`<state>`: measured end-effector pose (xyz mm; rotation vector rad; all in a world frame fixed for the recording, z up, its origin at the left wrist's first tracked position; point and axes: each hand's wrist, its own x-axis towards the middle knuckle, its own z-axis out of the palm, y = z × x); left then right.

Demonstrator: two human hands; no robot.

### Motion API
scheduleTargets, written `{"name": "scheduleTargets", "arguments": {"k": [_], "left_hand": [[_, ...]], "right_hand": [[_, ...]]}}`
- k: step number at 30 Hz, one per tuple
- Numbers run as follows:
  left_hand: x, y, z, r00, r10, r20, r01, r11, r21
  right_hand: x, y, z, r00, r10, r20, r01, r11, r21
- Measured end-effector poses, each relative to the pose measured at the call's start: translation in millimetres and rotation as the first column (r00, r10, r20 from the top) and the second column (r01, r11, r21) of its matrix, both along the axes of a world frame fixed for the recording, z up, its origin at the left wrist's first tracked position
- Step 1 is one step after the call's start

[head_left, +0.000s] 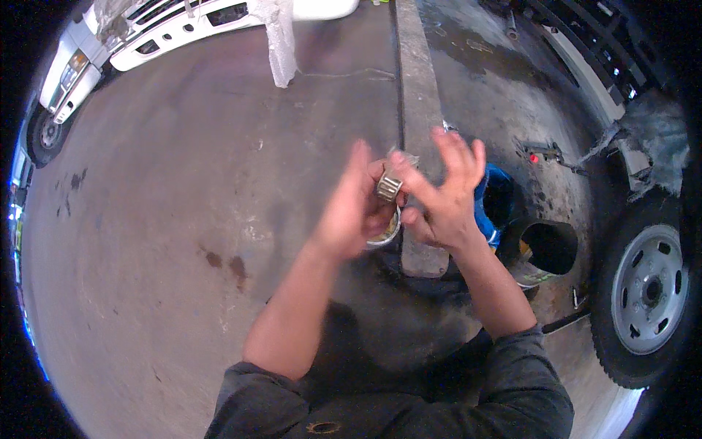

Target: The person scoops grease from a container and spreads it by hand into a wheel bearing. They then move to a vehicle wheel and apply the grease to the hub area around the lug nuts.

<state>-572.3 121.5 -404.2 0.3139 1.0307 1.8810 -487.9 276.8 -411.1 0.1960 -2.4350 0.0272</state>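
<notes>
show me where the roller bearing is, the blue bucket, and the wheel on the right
roller bearing (389,186), head view, on its ring of rollers between the fingers.
blue bucket (485,212), head view, on its blue outer wall.
wheel (649,290), head view, on the grey rim's hub.

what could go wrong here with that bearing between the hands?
1. The roller bearing sits between the left hand and the fingers of the right hand high above the concrete floor; a slip would likely drop it onto grit.
2. The floor is stained and wet-looking, so dirt could get into the rollers.
3. A dark open bucket and a blue container stand right below; a dropped part might land inside.
</notes>
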Motion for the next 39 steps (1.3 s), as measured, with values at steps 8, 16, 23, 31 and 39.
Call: {"name": "scheduleTargets", "arguments": {"k": [8,16,23,31,39], "left_hand": [[-3.8,1.9,-2.6,0.999,-0.048,-0.025,0.05,0.998,0.046],[-11.3,-4.9,-0.6,0.999,0.018,0.038,-0.024,0.989,0.143],[-2.6,3.7,0.1,0.999,0.042,-0.03,-0.043,0.998,-0.051],[-1.0,1.6,-5.1,0.994,-0.081,-0.069,0.088,0.991,0.105],[-5.8,-6.3,-5.7,0.987,-0.086,0.137,0.035,0.939,0.343]], "right_hand": [[-6.8,-4.9,-3.8,0.991,0.12,-0.052,-0.131,0.9,-0.416],[2.5,11.3,-29.9,0.985,0.14,-0.103,-0.162,0.951,-0.262],[-2.4,-0.8,10.7,0.993,0.034,-0.111,-0.022,0.994,0.104],[1.6,-0.7,-1.6,0.992,0.109,-0.06,-0.125,0.859,-0.496],[9.0,13.8,-23.5,0.989,0.145,-0.032,-0.148,0.985,-0.094]]}}
